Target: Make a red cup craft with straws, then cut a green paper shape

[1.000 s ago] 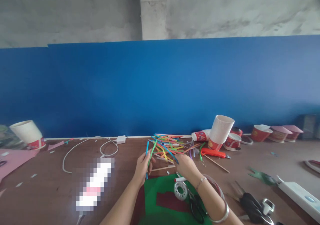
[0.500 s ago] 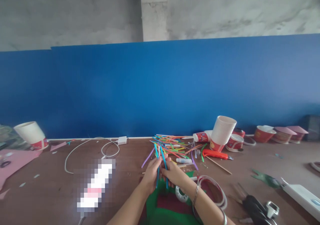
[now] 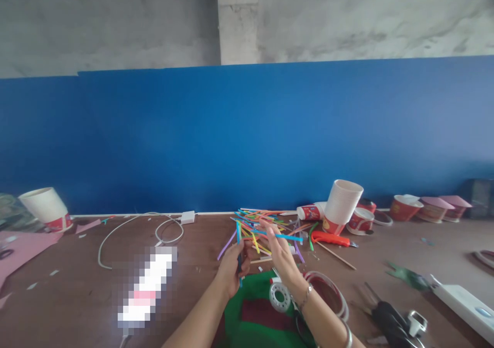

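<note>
My left hand (image 3: 232, 268) is closed around a blue straw (image 3: 239, 233) that stands nearly upright, its lower tip showing beneath the fingers. A dark patch between those fingers is too unclear to name. Farther right, my right hand (image 3: 281, 253) reaches over the front of a pile of coloured straws (image 3: 250, 216). Another blue straw (image 3: 291, 238) lies almost level across its fingers, sticking out on both sides. Below the hands are a green sheet (image 3: 241, 307) with a dark red piece (image 3: 258, 312) on it, and a white ring-shaped spool (image 3: 280, 297) beside my right wrist.
An orange utility knife (image 3: 332, 238) and a wooden stick (image 3: 339, 255) lie right of the pile. Stacked paper cups (image 3: 341, 206) stand behind them. Scissors (image 3: 303, 327) lie partly under my right forearm. At left are a white cable (image 3: 101, 250) and a pink sheet (image 3: 31, 250).
My hands have moved apart. The right hand has gone up and right, turning its blue straw from nearly upright to almost level. My left hand still holds its straw upright.
</note>
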`<move>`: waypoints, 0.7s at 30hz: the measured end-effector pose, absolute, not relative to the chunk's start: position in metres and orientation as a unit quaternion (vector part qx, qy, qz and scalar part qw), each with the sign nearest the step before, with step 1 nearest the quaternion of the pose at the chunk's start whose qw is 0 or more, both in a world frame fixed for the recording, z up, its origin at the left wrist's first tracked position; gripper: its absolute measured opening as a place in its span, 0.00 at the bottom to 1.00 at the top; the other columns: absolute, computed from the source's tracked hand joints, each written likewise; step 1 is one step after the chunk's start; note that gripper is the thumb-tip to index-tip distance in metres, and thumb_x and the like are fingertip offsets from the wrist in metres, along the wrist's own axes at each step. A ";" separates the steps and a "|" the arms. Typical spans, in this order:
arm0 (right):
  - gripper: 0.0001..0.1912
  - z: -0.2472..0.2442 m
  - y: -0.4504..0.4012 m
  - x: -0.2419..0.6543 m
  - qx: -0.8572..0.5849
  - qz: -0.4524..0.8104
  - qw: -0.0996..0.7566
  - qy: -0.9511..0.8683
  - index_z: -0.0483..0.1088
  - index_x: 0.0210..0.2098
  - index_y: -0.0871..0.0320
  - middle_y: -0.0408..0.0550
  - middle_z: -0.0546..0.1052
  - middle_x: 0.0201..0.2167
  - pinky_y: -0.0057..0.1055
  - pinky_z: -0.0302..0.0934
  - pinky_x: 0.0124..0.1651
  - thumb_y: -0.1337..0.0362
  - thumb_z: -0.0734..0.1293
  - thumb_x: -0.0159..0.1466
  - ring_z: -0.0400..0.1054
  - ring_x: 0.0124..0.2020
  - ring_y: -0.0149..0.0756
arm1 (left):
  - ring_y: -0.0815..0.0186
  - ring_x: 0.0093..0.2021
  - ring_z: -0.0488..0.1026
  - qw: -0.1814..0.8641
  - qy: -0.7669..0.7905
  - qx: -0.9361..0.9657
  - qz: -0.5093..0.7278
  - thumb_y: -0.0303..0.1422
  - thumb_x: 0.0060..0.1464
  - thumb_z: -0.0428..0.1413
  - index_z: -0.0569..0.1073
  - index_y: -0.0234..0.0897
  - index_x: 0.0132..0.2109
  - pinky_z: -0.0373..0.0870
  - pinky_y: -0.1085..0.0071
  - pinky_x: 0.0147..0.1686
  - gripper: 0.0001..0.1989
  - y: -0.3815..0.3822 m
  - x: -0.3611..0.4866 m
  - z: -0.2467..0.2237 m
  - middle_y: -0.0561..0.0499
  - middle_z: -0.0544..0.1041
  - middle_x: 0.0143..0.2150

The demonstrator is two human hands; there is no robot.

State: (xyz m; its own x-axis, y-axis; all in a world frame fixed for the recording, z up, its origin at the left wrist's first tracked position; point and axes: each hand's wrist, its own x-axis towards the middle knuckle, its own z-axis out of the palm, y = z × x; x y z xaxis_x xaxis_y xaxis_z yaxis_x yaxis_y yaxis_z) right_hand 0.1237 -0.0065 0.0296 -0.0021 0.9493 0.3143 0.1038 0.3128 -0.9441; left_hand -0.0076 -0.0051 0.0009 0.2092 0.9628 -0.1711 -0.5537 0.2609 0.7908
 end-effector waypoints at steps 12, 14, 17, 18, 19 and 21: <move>0.35 0.016 -0.012 0.120 -0.383 0.207 0.383 -0.815 0.49 0.62 0.50 0.47 0.48 0.65 0.45 0.42 0.63 0.73 0.56 0.56 0.40 0.65 0.42 | 0.66 0.30 0.73 0.741 0.261 0.269 0.557 0.37 0.50 0.57 0.71 0.35 0.41 0.67 0.72 0.31 0.12 -0.015 -0.006 0.017 0.50 0.75 0.30; 0.30 0.016 -0.006 0.124 -0.415 0.309 0.448 -0.729 0.57 0.59 0.54 0.51 0.62 0.58 0.43 0.49 0.60 0.71 0.56 0.56 0.52 0.61 0.41 | 0.71 0.23 0.70 0.749 0.277 0.266 0.540 0.39 0.49 0.57 0.70 0.36 0.36 0.65 0.75 0.25 0.11 -0.013 -0.009 0.017 0.54 0.72 0.24; 0.18 0.018 -0.003 0.126 -0.454 0.469 0.470 -0.594 0.69 0.46 0.58 0.52 0.76 0.38 0.40 0.65 0.44 0.60 0.57 0.60 0.70 0.43 0.43 | 0.75 0.14 0.62 0.772 0.280 0.306 0.482 0.42 0.49 0.57 0.68 0.36 0.33 0.57 0.78 0.15 0.13 -0.015 -0.009 0.015 0.59 0.64 0.17; 0.18 0.019 -0.004 0.126 -0.452 0.515 0.453 -0.570 0.70 0.41 0.59 0.50 0.77 0.31 0.37 0.67 0.37 0.55 0.57 0.61 0.72 0.36 0.42 | 0.75 0.13 0.61 0.780 0.274 0.326 0.459 0.43 0.49 0.56 0.67 0.36 0.33 0.55 0.79 0.13 0.14 -0.016 -0.008 0.014 0.60 0.62 0.16; 0.19 0.021 -0.005 0.125 -0.448 0.553 0.433 -0.553 0.70 0.36 0.59 0.48 0.76 0.25 0.34 0.66 0.30 0.51 0.58 0.60 0.72 0.29 0.40 | 0.75 0.12 0.60 0.787 0.266 0.345 0.437 0.44 0.49 0.56 0.67 0.35 0.33 0.54 0.79 0.12 0.15 -0.017 -0.006 0.012 0.60 0.61 0.16; 0.22 0.025 -0.009 0.123 -0.438 0.603 0.406 -0.529 0.68 0.28 0.59 0.42 0.70 0.15 0.29 0.62 0.21 0.45 0.60 0.57 0.68 0.18 0.35 | 0.74 0.12 0.60 0.792 0.257 0.370 0.413 0.44 0.50 0.55 0.67 0.35 0.33 0.54 0.78 0.11 0.16 -0.019 -0.003 0.008 0.59 0.62 0.16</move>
State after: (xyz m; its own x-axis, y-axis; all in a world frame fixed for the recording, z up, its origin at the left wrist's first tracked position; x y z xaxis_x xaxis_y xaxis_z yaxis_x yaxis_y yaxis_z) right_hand 0.1230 -0.0089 0.0248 -0.2860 0.9531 -0.0994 -0.0261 -0.1115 -0.9934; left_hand -0.0035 -0.0194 0.0080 0.5275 0.8435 -0.1012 -0.4626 0.3851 0.7986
